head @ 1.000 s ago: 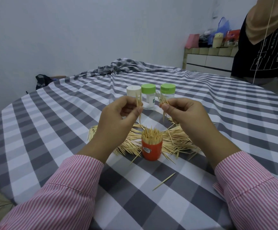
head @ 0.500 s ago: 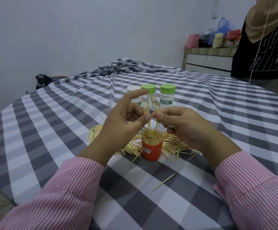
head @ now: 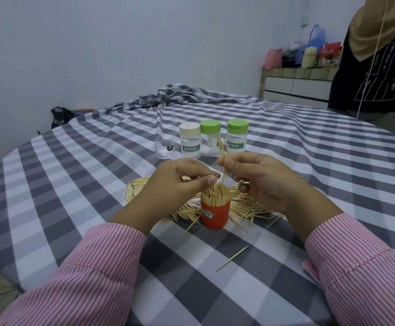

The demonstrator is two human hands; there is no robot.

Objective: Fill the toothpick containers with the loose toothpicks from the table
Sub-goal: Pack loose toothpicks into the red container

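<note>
A red toothpick container (head: 215,215) stands near me on the checked tablecloth, packed with upright toothpicks (head: 215,196). A pile of loose toothpicks (head: 250,205) lies around and behind it. My left hand (head: 175,187) hovers just left of the container's mouth, thumb and fingers pinching a few toothpicks right over the bundle. My right hand (head: 262,180) pinches a few toothpicks (head: 222,149) upright, their lower ends reaching down into the container. Behind stand three closed containers, one with a white lid (head: 189,141) and two with green lids (head: 210,140) (head: 237,138).
A clear cap (head: 164,150) lies left of the white-lidded container. One stray toothpick (head: 233,258) lies in front of the red container. The cloth is bunched (head: 168,95) at the far edge. A person (head: 380,67) stands at the back right, by a cabinet (head: 297,87).
Both hands came together and dropped toward the red container. My left hand sank from chest height to its mouth; my right hand turned its toothpicks upright over it.
</note>
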